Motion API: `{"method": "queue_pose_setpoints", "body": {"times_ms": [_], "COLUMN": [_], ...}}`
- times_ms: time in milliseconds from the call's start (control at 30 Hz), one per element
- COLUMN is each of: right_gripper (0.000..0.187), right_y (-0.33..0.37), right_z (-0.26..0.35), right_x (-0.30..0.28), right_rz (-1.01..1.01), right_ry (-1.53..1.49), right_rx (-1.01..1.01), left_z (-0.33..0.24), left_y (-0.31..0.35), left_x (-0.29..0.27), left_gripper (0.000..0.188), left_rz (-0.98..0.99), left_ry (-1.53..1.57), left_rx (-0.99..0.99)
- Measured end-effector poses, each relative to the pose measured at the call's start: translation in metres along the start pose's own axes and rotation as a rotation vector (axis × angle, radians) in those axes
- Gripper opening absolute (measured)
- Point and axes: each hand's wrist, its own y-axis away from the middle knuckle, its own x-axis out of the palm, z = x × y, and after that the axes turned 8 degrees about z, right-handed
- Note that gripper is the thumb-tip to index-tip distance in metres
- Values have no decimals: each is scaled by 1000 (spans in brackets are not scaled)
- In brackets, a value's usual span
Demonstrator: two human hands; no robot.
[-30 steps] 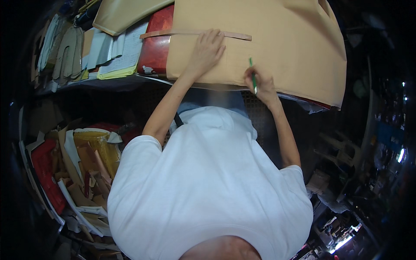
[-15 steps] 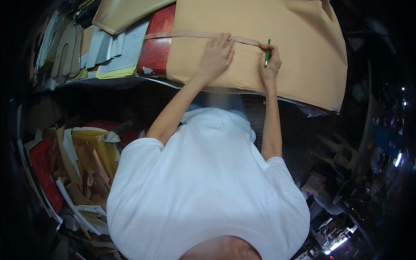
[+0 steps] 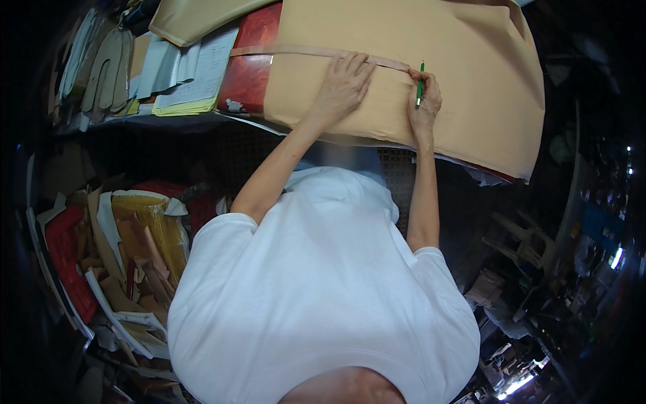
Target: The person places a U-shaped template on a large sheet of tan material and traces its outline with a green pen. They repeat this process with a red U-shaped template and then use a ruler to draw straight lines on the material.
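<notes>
View from above a person in a white T-shirt (image 3: 316, 296) leaning over a worktable. At about 8 o'clock, below the table, one heap of cardboard and red scraps (image 3: 114, 262) fills the floor. At 10 o'clock a row of several grey-brown pattern pieces (image 3: 101, 71) stands on edge, too tightly packed to count, and just right of them lies one stack of pale papers (image 3: 185, 71). Next to the right shows a patch of one glossy red sheet (image 3: 245, 77). Across 12 to 2 o'clock spreads one large tan sheet of leather-like material (image 3: 464, 81), draped over the table's front edge. One long narrow tan strip (image 3: 303, 52) lies across the red sheet and the tan sheet, running left to right. The left hand (image 3: 343, 84) lies flat, fingers spread, pressing the strip's right part down; it grips nothing. Just right, at about 1 o'clock, the right hand (image 3: 424, 104) is closed around one green pen (image 3: 420, 84), held nearly upright with its lower tip at the strip's right end on the tan sheet. At 4 o'clock the dim floor holds unclear clutter.
</notes>
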Motion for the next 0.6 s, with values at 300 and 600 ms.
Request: {"method": "queue_pose_setpoints", "body": {"times_ms": [300,600], "right_gripper": [16,21], "right_y": [1,1], "right_z": [-4,-3], "right_x": [5,3], "right_rz": [-15,-1], "right_ry": [-97,-63], "right_rx": [54,76], "left_z": [1,1], "left_y": [-1,-1], "left_x": [5,6], "left_gripper": [41,39], "left_rz": [-61,-77], "left_ry": [-55,-41], "left_rx": [-1,8]}}
